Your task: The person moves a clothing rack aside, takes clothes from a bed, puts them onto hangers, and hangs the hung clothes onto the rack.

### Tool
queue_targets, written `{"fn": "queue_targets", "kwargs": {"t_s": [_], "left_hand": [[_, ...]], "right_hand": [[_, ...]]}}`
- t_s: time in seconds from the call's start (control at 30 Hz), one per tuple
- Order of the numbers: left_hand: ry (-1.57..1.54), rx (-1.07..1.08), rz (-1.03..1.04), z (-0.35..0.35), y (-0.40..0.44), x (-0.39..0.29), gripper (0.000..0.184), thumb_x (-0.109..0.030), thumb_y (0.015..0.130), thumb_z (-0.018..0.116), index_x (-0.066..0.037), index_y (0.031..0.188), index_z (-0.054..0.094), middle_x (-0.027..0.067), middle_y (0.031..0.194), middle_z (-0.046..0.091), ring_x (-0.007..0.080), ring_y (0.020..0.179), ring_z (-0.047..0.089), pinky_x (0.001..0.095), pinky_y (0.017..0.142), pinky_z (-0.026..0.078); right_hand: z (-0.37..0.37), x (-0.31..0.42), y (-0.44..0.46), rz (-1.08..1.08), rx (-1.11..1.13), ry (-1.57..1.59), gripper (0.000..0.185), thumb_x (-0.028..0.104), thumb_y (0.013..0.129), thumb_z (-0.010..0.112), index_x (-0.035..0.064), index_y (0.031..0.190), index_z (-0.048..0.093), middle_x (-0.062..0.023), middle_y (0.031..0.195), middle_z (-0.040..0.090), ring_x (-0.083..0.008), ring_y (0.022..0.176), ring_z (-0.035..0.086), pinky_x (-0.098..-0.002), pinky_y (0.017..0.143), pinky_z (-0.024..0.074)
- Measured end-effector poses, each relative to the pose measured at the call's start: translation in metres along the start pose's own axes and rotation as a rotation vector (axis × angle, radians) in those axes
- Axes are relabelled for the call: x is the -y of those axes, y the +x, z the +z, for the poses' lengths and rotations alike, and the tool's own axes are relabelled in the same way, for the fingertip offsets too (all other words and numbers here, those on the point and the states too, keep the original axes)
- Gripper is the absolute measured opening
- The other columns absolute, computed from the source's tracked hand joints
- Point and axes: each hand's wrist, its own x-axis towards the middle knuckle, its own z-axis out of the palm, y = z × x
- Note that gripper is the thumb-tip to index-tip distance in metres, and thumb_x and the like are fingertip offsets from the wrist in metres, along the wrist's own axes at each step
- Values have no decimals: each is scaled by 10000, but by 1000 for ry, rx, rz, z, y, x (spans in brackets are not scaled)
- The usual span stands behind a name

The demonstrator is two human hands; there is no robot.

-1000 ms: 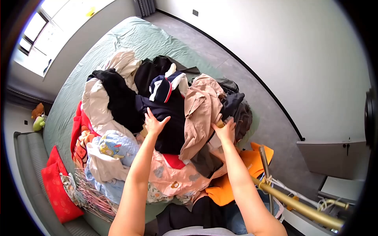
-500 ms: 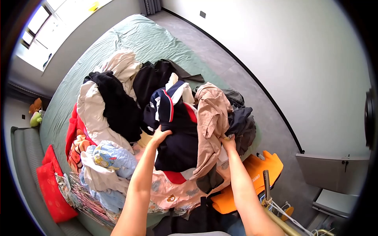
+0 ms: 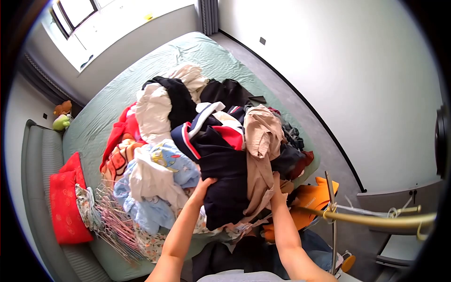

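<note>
My left hand (image 3: 206, 185) is closed on the left edge of a navy garment (image 3: 224, 176) with a white-and-red striped collar. My right hand (image 3: 278, 186) grips the side of a tan garment (image 3: 259, 134), its fingers partly hidden by the cloth. Both pieces lie on a large heap of clothes. Left of my left hand are a light blue printed garment (image 3: 174, 157) and a white one (image 3: 150, 176). Dark clothes (image 3: 287, 157) lie just beyond my right hand.
The heap rests on a bed with a green sheet (image 3: 101, 120). Wire hangers (image 3: 117, 225) and a red cushion (image 3: 70, 207) are at the left. An orange garment (image 3: 312, 197) lies at the right, near a brass-coloured rail (image 3: 376, 218) and a metal pole (image 3: 334, 239).
The view has turned, shifting the bed rightward. The navy garment has been drawn toward me and its collar has flopped to the left. Both hands keep their hold on the cloth.
</note>
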Motion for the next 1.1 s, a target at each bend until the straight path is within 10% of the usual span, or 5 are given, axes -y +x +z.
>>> {"fn": "queue_targets", "kwargs": {"t_s": [0.47, 0.57, 0.67, 0.97, 1.1], "left_hand": [[-230, 62, 362, -264, -295, -119, 551, -359, 871, 422, 3, 1285, 430, 189, 1260, 489, 304, 1127, 508, 389, 977, 410], [-181, -299, 260, -350, -281, -108, 560, -366, 887, 432, 31, 1282, 420, 190, 1282, 469, 310, 1164, 474, 378, 990, 385], [925, -1060, 319, -446, -204, -48, 697, -408, 888, 449, 76, 1347, 244, 326, 1314, 356, 361, 1256, 355, 384, 1038, 281], [1142, -613, 1064, -147, -135, -39, 409, -106, 786, 572, 34, 1160, 483, 205, 1175, 496, 336, 1118, 460, 393, 986, 327], [1027, -311, 858, -59, -31, 9, 501, -173, 776, 639, 37, 1189, 448, 206, 1160, 492, 335, 1106, 464, 376, 958, 355]], "right_hand": [[266, 101, -313, -566, 462, -30, 435, 309, 661, 742, -32, 897, 609, -178, 830, 648, -262, 796, 637, -347, 713, 478], [303, 76, -327, -559, 531, -478, 724, 419, 676, 689, -31, 1191, 451, -246, 992, 594, -398, 900, 582, -420, 770, 470], [319, 1, -305, -204, 678, -769, 889, 360, 698, 649, -10, 1370, 199, -335, 1264, 367, -435, 1143, 432, -407, 954, 390], [194, -51, -206, -323, 145, -384, 433, 145, 745, 633, 8, 1140, 518, -157, 1052, 582, -221, 848, 603, -317, 776, 482], [118, -54, -111, -269, -134, -265, 540, 216, 748, 669, 12, 1201, 456, -154, 1044, 569, -238, 875, 580, -344, 784, 473]]}}
